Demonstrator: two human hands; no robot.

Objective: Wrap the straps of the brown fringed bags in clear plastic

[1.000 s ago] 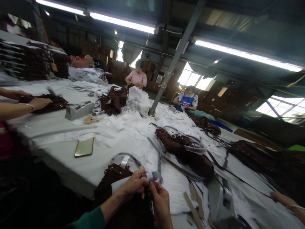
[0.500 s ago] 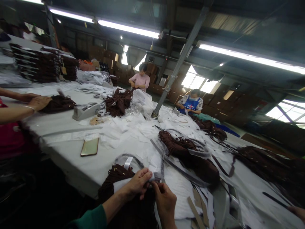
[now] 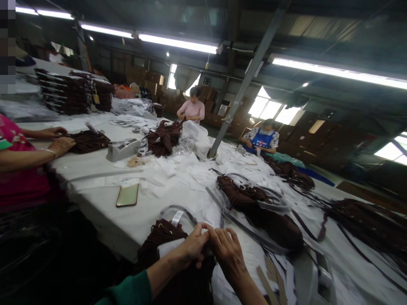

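Observation:
In front of me stands a dark brown fringed bag (image 3: 162, 235) with gold eyelets and a piece of white wrapping (image 3: 170, 247) on it. Its plastic-wrapped strap (image 3: 182, 208), with a white band (image 3: 177, 217) around it, arcs up and runs into my fingers. My left hand (image 3: 194, 246) is closed in a pinch at the strap's end. Over its fingertips, my right hand (image 3: 228, 252) bends its fingers, meeting the left above the bag. Whatever lies between the fingertips is hidden.
A second brown bag (image 3: 260, 212) with wrapped straps lies right of my hands. Tan strips (image 3: 270, 279) and a tape dispenser (image 3: 318, 271) are nearer. A phone (image 3: 127, 195) lies left. A co-worker's hand (image 3: 60, 146) touches another brown bag. A metal post (image 3: 235, 106) rises mid-table.
My right hand has moved up from below to cover the left fingertips, hiding the white bit seen between them. The view has shifted slightly left. The co-worker's hands remain at their bag.

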